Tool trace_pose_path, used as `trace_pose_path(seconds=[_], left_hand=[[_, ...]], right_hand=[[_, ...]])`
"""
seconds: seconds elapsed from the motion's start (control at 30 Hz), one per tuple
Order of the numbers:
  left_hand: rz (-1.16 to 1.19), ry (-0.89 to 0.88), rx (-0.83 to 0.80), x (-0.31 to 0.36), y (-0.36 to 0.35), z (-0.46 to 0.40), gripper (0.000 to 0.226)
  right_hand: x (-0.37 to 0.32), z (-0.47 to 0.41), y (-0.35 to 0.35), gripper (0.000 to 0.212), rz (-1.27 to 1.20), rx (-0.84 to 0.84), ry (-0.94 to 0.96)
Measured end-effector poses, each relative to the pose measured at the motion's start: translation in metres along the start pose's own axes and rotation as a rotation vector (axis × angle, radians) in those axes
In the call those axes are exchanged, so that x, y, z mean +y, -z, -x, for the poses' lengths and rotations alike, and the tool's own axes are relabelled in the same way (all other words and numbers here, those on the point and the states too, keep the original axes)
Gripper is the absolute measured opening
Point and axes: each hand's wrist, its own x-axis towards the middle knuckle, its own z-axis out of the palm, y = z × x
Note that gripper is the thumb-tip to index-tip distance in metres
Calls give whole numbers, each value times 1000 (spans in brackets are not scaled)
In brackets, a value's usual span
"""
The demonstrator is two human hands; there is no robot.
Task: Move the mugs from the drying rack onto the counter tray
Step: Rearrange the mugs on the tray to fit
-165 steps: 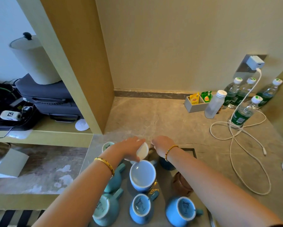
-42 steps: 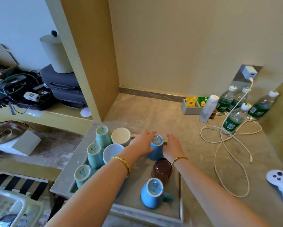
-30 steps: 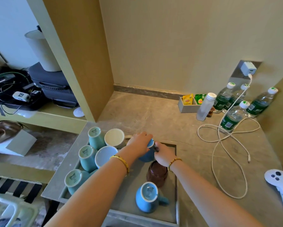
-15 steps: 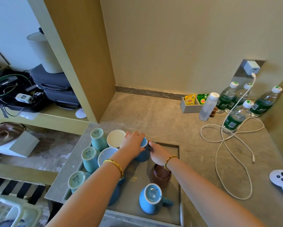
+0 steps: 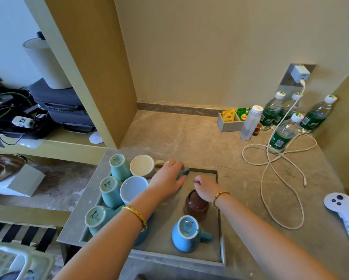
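Recessed grey counter tray holds mugs, most inverted: three teal mugs along its left edge, a white mug and pale blue mug beside them. A brown mug and blue mug stand base-up at right; another blue mug, largely hidden, sits at the far edge.

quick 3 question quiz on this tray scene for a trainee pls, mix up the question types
1. True or false: the brown mug stands upside down on the tray.
2. Which hand covers a blue mug at the tray's far edge? A) left hand B) right hand
3. Fill in: the white cable on the counter runs up to a ___ in the wall.

Key
1. True; its base faces up.
2. A; only the mug's handle shows past the fingers, so the grip is unclear.
3. Charger.
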Motion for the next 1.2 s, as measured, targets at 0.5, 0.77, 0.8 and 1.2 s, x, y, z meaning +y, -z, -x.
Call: trace_pose_path(seconds=[0.5,0.77,0.8,1.2], left_hand=[[-217,-68,-300,23,-33,23,54],[-304,-12,-322,-8,-15,27,56],[-305,1,-315,-11,-13,28,56],[-319,19,-282,-27,-5,35,50]], right_hand=[[21,29,-5,44,-221,-5,-206],[-7,25,-20,37,-356,-111,-122],[-10,25,-21,36,-360,-115,-118],[-23,21,-32,33,-327,-136,-51]])
